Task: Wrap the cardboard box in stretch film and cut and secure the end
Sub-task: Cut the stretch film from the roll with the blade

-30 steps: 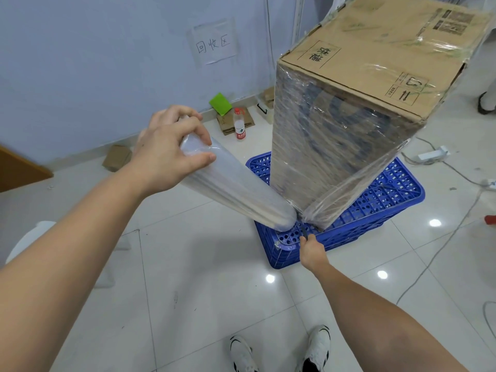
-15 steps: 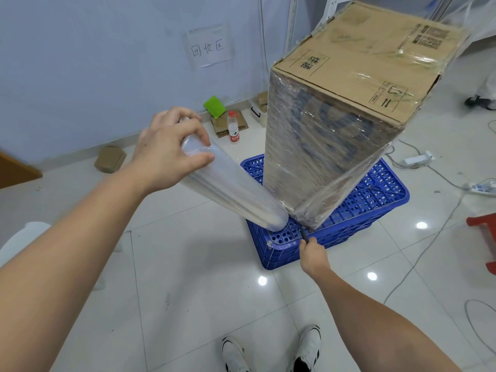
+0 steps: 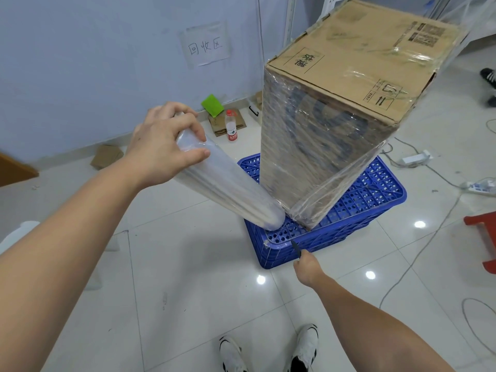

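Brown cardboard box (image 3: 349, 84) with black printed symbols and characters on its top face, its sides sheathed in clear, glossy stretch film through which dark blue print shows. Beneath the box, a bright blue plastic crate (image 3: 370, 200) with a perforated grid pattern. Left of the box, a translucent, milky-white film roll (image 3: 228, 189). Behind the box, a pale blue-grey wall (image 3: 94, 63) bearing a white paper sign (image 3: 206, 47) with dark handwritten characters. Left of the box near the wall, a lime-green card (image 3: 212, 104), a clear bottle (image 3: 231, 127) with red cap and red-white label, and brown cardboard scraps (image 3: 106, 156). Glossy white floor tiles (image 3: 188, 264) with grey joints; white shoes (image 3: 232, 354) with black trim in front of the box; a red stool (image 3: 483, 224) to its right.
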`<state>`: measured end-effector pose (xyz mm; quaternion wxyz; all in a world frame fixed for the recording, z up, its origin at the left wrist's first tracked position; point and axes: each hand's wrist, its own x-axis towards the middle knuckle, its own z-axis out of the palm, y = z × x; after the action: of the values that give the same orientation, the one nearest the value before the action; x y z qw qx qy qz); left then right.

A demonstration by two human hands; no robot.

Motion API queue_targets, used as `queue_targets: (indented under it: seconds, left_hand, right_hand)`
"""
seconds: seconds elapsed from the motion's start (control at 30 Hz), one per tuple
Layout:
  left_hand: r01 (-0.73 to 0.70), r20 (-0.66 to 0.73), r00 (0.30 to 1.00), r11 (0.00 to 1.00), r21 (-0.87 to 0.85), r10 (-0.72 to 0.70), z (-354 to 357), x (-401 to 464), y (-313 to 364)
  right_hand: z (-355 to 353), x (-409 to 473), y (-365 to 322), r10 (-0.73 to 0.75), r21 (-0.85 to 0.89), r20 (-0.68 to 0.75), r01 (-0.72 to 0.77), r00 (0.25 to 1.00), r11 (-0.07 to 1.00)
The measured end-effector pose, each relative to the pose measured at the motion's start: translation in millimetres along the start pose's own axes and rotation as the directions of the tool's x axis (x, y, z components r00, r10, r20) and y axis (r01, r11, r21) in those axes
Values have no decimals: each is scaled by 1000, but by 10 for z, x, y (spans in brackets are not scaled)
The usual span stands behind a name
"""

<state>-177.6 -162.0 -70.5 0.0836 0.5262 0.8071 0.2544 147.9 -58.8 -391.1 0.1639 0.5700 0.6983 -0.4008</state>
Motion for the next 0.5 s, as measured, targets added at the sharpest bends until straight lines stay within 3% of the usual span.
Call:
queue_targets:
  seconds: [0.23,0.5]
  left_hand:
    - [12,-12,1000,1000,-7,-12,17,9,-15]
    - [3,-38,999,1000,-19,-3,40,-49,-35]
  right_hand:
    - [-69,462,-222,64,41,13,-64,998,997]
    - [44,705,-275,112,188,-128,-87,985,978]
